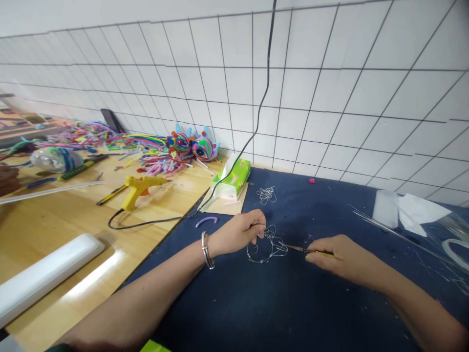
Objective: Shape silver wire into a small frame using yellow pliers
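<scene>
A ring of thin silvery wire, with small loops along its side and a few tiny coloured specks, is held just above the dark blue cloth. My left hand, wearing a silver bangle, pinches the ring's upper left part between thumb and fingers. From the right, my right hand is closed around yellow-handled long-nose pliers. Their slim tips reach the wire loops on the ring's right side; whether the jaws grip wire is too small to tell. Behind the ring lies a loose tangle of wire.
Left, on the wooden table, are a yellow glue gun, colourful pipe cleaners and a white bar. A black cord hangs past a green tissue pack. Long wires and white sheets lie right. Another person's hand shows far left.
</scene>
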`<state>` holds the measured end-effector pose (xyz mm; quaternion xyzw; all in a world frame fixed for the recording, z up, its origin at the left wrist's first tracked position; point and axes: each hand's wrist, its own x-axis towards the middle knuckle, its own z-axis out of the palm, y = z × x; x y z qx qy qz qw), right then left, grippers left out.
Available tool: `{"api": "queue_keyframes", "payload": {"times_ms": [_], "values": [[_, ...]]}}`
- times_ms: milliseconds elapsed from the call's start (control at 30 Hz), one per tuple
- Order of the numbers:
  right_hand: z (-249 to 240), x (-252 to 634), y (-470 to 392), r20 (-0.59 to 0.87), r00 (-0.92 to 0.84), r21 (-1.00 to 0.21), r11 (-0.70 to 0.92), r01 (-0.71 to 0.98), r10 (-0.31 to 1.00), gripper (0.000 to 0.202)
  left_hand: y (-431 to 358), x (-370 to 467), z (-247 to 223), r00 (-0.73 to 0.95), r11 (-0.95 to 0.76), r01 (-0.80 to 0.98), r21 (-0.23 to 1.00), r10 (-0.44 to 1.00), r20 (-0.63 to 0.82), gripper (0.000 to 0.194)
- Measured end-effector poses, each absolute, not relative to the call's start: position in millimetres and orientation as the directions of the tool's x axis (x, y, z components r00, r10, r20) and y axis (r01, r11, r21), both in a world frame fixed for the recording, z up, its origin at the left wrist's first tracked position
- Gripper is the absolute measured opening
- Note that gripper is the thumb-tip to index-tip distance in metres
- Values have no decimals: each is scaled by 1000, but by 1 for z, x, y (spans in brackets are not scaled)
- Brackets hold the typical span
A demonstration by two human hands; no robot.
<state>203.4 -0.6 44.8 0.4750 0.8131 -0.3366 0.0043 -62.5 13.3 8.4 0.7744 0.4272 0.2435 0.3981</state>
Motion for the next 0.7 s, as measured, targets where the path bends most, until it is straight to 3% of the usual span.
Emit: {"api": "queue_keyframes", "payload": {"times_ms": [700], "values": [[38, 201, -2, -320, -558, -508, 359, 783, 766, 32, 11, -64, 10, 548, -286, 406, 868, 836, 19, 11]]}}
